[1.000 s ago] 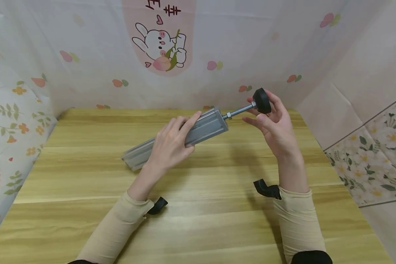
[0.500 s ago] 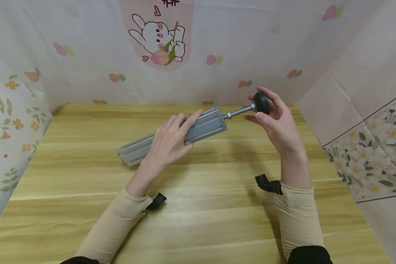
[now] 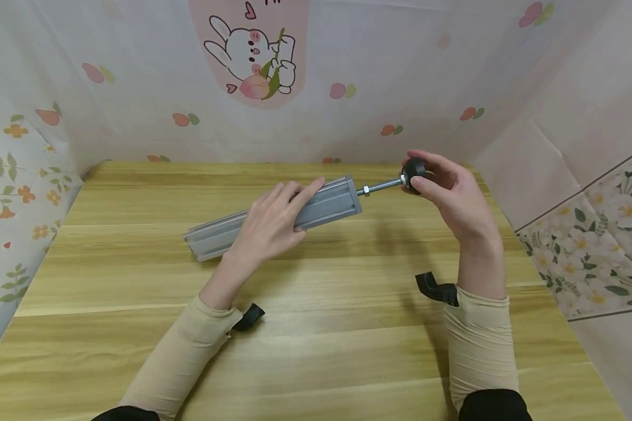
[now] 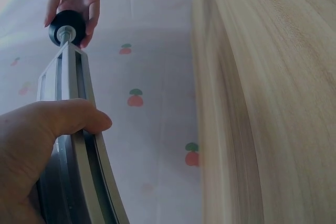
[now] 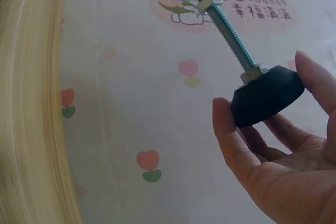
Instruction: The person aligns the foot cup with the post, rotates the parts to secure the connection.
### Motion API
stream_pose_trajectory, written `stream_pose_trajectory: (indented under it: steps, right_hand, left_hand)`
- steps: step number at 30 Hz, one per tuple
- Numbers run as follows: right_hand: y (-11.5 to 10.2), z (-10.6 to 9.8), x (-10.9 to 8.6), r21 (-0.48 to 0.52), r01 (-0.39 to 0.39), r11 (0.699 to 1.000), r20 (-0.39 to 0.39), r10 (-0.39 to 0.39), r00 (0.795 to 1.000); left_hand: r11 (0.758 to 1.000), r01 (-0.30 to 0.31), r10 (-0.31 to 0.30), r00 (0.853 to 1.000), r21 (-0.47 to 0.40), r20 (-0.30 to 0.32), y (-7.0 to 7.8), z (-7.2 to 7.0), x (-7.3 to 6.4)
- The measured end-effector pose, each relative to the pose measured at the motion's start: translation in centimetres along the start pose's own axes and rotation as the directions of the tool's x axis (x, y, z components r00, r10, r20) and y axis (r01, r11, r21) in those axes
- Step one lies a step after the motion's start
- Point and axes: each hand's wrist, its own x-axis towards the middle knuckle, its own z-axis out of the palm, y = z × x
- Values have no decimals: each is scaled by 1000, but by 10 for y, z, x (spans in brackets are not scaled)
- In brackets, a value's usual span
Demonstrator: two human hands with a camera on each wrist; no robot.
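Note:
My left hand [image 3: 271, 225] grips a grey aluminium profile [image 3: 329, 204] around its middle, holding it slanted above the table. From the profile's right end sticks a threaded rod [image 3: 384, 185] carrying a nut [image 3: 366, 190] close to the end plate. On the rod's far end sits a black levelling foot [image 3: 413, 175], with another nut at its base. The thumb and fingers of my right hand [image 3: 455, 196] pinch the foot's rim, as the right wrist view shows on the foot [image 5: 268, 95]. In the left wrist view, my thumb lies across the profile [image 4: 79, 166].
Beneath the hands is a wood-grain table [image 3: 316, 351]. A patterned white curtain [image 3: 390, 70] rises behind its far edge, with floral sheets on both sides. Black curved mounts stick out from each sleeve, one at the left cuff [image 3: 248, 317] and one at the right [image 3: 436, 289].
The right hand and foot have dipped slightly, and the profile lies less steeply. The right fingers have shifted round the foot, which now faces differently. The left hand keeps its grip.

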Motion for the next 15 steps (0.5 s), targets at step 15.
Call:
stream_pose_trajectory:
  steps: [15]
  right_hand:
    - [1,-13,0,-369,-133,920,59,166,984]
  left_hand:
    - [1000,-21,20,995,12,97,-4,3,-2]
